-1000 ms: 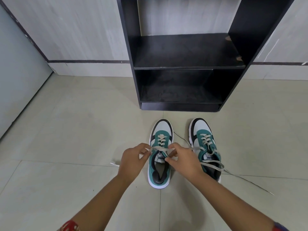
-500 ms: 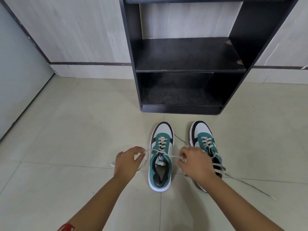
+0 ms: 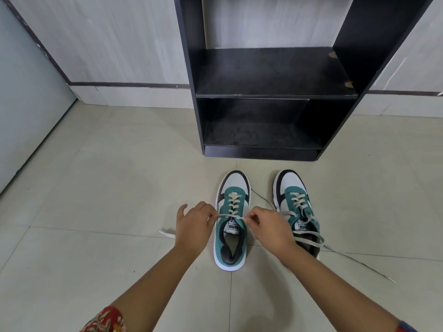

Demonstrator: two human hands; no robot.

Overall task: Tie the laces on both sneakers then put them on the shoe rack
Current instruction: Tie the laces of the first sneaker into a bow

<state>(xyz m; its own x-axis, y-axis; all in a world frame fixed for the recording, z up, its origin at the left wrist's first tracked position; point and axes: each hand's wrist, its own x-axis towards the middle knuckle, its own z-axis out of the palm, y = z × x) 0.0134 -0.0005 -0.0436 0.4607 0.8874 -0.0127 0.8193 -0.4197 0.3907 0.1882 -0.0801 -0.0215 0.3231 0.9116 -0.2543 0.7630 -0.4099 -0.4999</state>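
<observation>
Two teal, white and black sneakers stand side by side on the tiled floor, toes toward a black shoe rack (image 3: pixel 275 95). On the left sneaker (image 3: pixel 231 226), the beige lace (image 3: pixel 231 215) is stretched flat across the top eyelets. My left hand (image 3: pixel 193 226) pinches one end of that lace at the shoe's left side. My right hand (image 3: pixel 271 230) pinches the other end at its right side. The right sneaker (image 3: pixel 293 204) sits partly behind my right hand, its laces loose and trailing right over the floor.
The rack's two dark shelves hold nothing and stand against a pale wall (image 3: pixel 119 44). A grey door or panel (image 3: pixel 26 104) runs along the left. A loose lace tip (image 3: pixel 166 234) lies on the floor left of my left hand.
My hands first met over the left sneaker's tongue, then pulled apart sideways; now the lace is drawn tight and flat across the shoe. The view has shifted slightly.
</observation>
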